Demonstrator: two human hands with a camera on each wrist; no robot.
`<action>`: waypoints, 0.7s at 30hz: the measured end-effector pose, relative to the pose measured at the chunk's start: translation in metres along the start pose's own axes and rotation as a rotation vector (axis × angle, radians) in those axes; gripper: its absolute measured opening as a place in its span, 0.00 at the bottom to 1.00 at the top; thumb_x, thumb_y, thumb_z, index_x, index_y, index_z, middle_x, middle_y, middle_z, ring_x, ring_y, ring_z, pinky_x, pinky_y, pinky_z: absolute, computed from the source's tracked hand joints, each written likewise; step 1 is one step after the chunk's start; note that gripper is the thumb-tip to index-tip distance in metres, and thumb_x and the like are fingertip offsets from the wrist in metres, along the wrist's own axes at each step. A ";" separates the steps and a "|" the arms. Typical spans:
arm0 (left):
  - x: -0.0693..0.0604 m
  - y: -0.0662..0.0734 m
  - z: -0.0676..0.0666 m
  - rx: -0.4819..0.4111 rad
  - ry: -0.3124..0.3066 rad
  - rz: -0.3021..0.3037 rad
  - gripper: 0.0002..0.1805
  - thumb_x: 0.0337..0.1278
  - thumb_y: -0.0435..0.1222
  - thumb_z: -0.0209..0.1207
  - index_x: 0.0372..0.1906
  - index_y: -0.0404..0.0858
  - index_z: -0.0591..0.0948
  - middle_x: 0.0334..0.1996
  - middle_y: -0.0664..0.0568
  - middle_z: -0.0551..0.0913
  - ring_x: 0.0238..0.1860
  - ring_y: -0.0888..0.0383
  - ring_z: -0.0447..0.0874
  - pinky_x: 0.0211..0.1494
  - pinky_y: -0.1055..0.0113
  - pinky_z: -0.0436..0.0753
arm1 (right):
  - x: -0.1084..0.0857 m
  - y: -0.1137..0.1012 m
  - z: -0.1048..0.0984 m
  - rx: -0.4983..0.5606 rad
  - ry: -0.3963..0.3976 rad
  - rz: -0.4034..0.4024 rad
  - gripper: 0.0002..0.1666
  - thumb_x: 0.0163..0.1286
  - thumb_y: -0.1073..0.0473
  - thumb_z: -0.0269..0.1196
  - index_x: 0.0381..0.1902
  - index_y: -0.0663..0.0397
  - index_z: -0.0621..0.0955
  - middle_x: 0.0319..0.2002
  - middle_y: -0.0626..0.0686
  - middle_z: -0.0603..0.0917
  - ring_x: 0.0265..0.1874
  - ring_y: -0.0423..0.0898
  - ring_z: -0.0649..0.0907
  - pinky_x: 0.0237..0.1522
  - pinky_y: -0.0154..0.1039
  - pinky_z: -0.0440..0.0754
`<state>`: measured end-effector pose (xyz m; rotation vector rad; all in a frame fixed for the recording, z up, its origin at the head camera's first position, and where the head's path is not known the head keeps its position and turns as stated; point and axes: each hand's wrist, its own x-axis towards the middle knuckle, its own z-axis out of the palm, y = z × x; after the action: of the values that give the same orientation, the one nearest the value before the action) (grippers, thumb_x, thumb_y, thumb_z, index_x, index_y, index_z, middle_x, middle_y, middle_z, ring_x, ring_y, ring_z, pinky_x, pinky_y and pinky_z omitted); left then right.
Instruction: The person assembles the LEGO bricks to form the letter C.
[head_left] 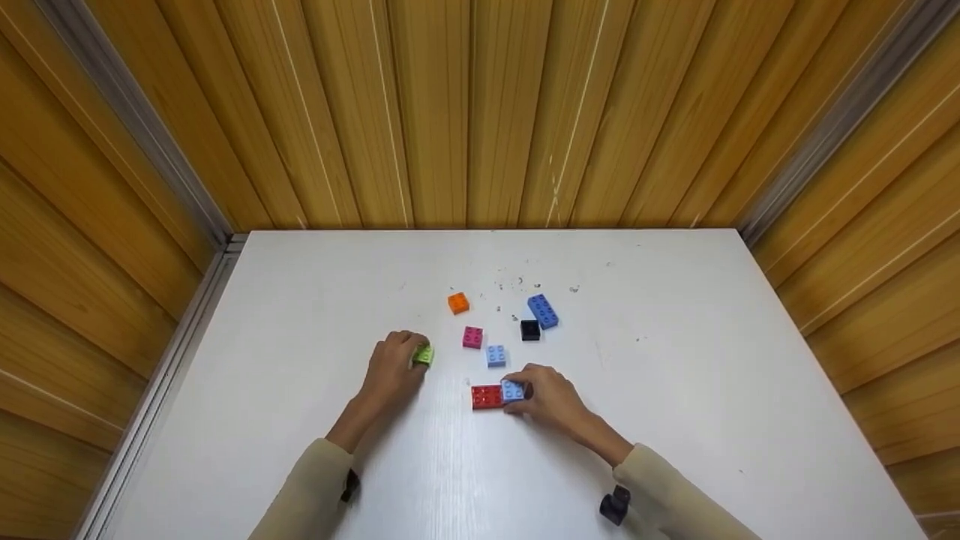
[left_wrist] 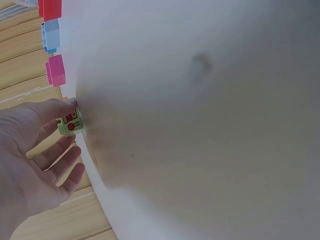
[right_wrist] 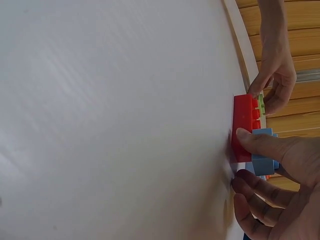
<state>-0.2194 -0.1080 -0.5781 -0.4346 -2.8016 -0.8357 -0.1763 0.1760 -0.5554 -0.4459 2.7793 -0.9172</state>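
My left hand (head_left: 392,365) pinches a lime-green toy building brick (head_left: 424,354) at the table's surface. In the left wrist view a printed picture shows on the side of this green brick (left_wrist: 71,122), between thumb and fingers. A long red brick (head_left: 486,397) lies nearer to me, and a light blue brick (head_left: 512,391) sits on its right end. My right hand (head_left: 551,397) grips that end, thumb on the near side and fingers beyond. In the right wrist view the thumb crosses the light blue brick (right_wrist: 262,162), its tip against the red brick (right_wrist: 242,120).
Beyond the hands lie a second light blue brick (head_left: 496,356), a magenta brick (head_left: 472,337), an orange brick (head_left: 458,303), a black brick (head_left: 530,331) and a long blue brick (head_left: 543,310). Dark specks dot the white table (head_left: 637,420). Wood-patterned walls (head_left: 487,112) enclose its back and sides.
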 end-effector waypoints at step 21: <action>-0.017 0.023 -0.002 -0.100 -0.103 0.038 0.22 0.55 0.39 0.73 0.56 0.40 0.85 0.48 0.47 0.83 0.50 0.51 0.80 0.56 0.52 0.81 | -0.001 0.000 0.001 -0.031 0.010 -0.023 0.26 0.53 0.57 0.80 0.51 0.54 0.89 0.33 0.48 0.83 0.29 0.39 0.75 0.30 0.32 0.71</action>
<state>-0.1958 -0.0949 -0.5691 -0.5593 -2.8431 -0.9755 -0.1752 0.1760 -0.5557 -0.4797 2.8069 -0.8852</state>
